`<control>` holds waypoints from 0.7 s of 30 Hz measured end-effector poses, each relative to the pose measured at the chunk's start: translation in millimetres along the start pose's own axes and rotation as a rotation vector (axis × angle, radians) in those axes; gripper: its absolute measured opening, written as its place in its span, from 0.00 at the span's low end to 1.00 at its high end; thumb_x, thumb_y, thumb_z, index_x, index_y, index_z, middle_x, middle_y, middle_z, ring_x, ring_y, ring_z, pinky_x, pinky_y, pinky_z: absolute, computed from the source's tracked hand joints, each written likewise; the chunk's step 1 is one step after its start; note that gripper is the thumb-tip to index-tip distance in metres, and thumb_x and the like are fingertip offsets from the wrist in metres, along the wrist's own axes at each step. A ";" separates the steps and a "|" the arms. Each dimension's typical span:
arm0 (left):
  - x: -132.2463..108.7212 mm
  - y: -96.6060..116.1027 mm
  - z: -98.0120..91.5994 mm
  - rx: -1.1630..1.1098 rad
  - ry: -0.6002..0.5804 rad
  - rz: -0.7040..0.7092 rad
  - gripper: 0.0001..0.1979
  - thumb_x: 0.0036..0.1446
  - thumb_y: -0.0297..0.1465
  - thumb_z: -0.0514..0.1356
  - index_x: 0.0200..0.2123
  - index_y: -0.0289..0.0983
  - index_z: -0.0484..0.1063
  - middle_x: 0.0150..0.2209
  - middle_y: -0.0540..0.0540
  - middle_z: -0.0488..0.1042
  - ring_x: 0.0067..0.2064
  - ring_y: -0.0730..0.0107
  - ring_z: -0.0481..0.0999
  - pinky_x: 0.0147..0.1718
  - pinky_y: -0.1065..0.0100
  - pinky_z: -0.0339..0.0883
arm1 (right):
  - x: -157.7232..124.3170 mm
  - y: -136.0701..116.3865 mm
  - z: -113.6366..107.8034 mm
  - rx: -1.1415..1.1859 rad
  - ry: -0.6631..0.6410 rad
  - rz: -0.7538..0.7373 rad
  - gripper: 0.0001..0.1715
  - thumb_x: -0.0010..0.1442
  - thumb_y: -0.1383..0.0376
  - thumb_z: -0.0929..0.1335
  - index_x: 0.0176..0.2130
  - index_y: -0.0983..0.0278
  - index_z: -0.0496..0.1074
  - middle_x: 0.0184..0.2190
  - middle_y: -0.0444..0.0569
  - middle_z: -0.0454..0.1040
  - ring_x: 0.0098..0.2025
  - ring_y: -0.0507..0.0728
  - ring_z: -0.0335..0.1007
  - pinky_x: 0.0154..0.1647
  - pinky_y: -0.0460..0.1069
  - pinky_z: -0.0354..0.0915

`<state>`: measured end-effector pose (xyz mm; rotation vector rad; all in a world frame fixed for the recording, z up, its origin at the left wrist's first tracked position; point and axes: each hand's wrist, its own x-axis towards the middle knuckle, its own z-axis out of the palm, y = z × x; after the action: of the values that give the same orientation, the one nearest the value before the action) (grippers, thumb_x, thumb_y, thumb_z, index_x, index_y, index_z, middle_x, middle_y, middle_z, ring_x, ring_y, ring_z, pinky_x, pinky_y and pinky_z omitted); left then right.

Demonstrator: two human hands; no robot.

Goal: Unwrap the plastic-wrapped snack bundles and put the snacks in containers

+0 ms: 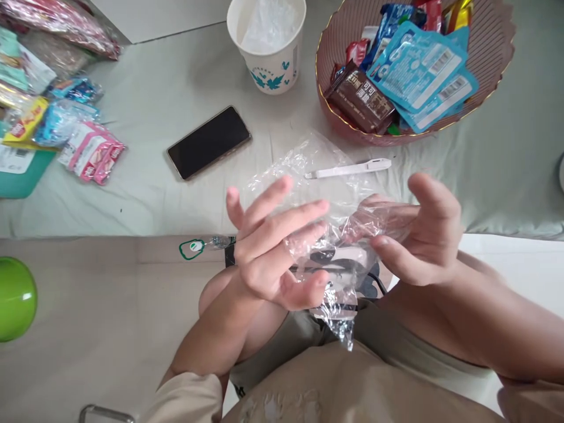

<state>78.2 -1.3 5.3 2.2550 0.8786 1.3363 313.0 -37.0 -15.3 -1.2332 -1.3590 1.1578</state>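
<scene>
A clear, crinkled plastic bag (341, 285) hangs between my hands above my lap, its lower corner pointing down. My left hand (273, 249) is open, fingers spread and stretched toward the bag; the film touches some of its fingers. On the other side, my right hand (423, 235) has film bunched over its lower fingers and near the thumb, while one finger bends up free. How firmly these fingers grip is partly hidden by glare. Just beyond the hands, a white slim cutter (348, 169) lies on the cloth-covered surface, close to the film's far edge.
Beyond the hands stand a pink ribbed bowl (328, 97) of wrapped snacks and a paper tub (275, 73) with plastic inside. A phone (209, 143) lies left of centre. Several snack packets (92, 153) are piled far left. A green round object (15, 299) is below the surface's edge.
</scene>
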 end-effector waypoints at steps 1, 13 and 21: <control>1.6 0.2 0.1 -0.038 -0.009 -0.022 0.19 0.62 0.43 0.60 0.56 0.57 0.78 0.49 0.50 0.83 0.62 0.46 0.76 0.76 0.38 0.39 | 2.2 -2.2 0.1 -0.025 -0.013 -0.058 0.41 0.57 0.45 0.74 0.65 0.48 0.64 0.37 0.51 0.81 0.37 0.67 0.81 0.41 0.66 0.76; 20.5 -30.9 7.9 -0.775 0.075 -0.969 0.32 0.47 0.39 0.69 0.56 0.52 0.67 0.56 0.44 0.77 0.54 0.46 0.82 0.33 0.61 0.76 | 36.9 8.6 29.5 -0.377 0.165 -0.129 0.45 0.66 0.53 0.69 0.73 0.48 0.46 0.63 0.57 0.67 0.58 0.68 0.72 0.57 0.66 0.71; 23.9 -42.1 7.0 -0.914 0.005 -1.136 0.34 0.37 0.29 0.60 0.53 0.46 0.68 0.42 0.48 0.81 0.28 0.64 0.80 0.18 0.71 0.61 | 55.8 11.9 30.1 0.099 -0.138 0.127 0.42 0.59 0.54 0.74 0.66 0.53 0.59 0.46 0.49 0.78 0.44 0.59 0.78 0.42 0.55 0.74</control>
<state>79.2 45.8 -7.8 0.7874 0.9968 0.8602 281.3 17.6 -28.4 -1.2009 -1.3222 1.4048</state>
